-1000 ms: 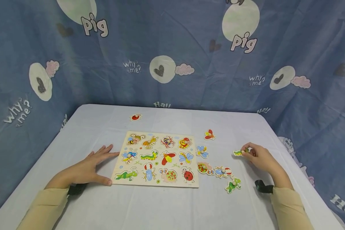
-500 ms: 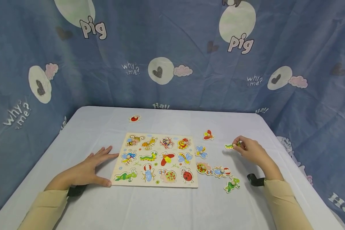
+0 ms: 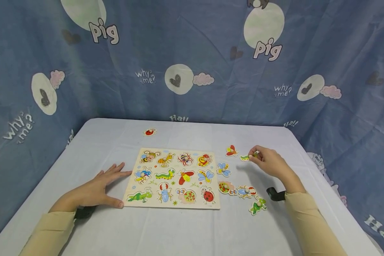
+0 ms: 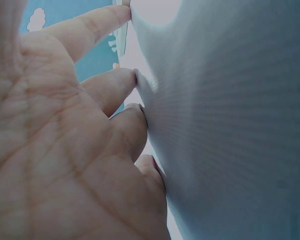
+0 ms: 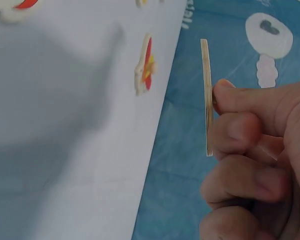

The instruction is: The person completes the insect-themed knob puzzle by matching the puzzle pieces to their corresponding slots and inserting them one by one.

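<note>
A wooden insect puzzle board [image 3: 172, 205] lies at the middle of the table. My left hand [image 3: 94, 190] rests at its left edge with fingers spread, index fingertip and thumb right at the board. In the left wrist view the fingers [image 4: 97, 32] are extended down to the white cloth. My right hand [image 3: 272, 163] pinches a green caterpillar puzzle piece [image 3: 244, 158] between thumb and fingertips, above the table. The right wrist view shows this piece [image 5: 207, 100] edge-on as a thin wooden strip. Close to it on the table lies a red-winged insect piece [image 3: 232, 150].
Right of the board lie a blue-winged bee piece [image 3: 223, 170], a snail piece [image 3: 226, 187], a blue beetle piece [image 3: 246, 191] and a green grasshopper piece [image 3: 258, 205]. A ladybug piece [image 3: 150, 132] lies behind the board. A blue printed curtain [image 3: 192, 46] hangs behind the table.
My right hand has moved left and farther toward the back with the caterpillar piece, nearing the red-winged piece. The left hand stays at the board's edge.
</note>
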Tool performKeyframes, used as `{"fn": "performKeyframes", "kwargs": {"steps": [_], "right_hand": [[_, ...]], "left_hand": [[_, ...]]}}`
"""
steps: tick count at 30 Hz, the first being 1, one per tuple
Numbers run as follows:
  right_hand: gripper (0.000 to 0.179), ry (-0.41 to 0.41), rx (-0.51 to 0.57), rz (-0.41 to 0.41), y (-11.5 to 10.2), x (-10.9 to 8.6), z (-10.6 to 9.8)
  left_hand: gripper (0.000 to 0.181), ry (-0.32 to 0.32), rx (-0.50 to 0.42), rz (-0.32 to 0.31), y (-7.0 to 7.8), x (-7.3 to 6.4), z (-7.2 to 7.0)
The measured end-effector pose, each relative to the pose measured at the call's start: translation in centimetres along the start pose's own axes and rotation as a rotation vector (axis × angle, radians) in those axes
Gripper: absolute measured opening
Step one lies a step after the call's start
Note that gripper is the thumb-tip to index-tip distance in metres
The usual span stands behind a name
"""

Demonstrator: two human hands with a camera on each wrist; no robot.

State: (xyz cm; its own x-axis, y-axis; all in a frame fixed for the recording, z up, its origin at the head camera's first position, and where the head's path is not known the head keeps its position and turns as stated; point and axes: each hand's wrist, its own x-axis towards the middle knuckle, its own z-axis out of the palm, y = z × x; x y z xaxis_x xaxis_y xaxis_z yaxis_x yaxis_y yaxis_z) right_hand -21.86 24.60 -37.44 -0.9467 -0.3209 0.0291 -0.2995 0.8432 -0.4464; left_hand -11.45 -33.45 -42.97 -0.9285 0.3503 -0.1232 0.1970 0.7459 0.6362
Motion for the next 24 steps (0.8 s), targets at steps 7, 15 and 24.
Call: {"fn": "performKeyframes", "kwargs": {"steps": [7, 15, 24], "right_hand": [[0.016, -0.022, 0.001, -0.006, -1.2, 0.9, 0.5], [0.015, -0.032, 0.0, -0.046, -2.7, 2.1, 1.4], [0.015, -0.042, 0.022, -0.071, -4.8, 3.0, 2.5]], "left_hand": [[0.11, -0.003, 0.01, -0.007, 0.1, 0.0, 0.0], [0.112, 0.004, 0.018, -0.013, 0.0, 0.0, -0.1], [0.113, 0.001, 0.015, -0.022, 0.0, 0.1, 0.0]]}}
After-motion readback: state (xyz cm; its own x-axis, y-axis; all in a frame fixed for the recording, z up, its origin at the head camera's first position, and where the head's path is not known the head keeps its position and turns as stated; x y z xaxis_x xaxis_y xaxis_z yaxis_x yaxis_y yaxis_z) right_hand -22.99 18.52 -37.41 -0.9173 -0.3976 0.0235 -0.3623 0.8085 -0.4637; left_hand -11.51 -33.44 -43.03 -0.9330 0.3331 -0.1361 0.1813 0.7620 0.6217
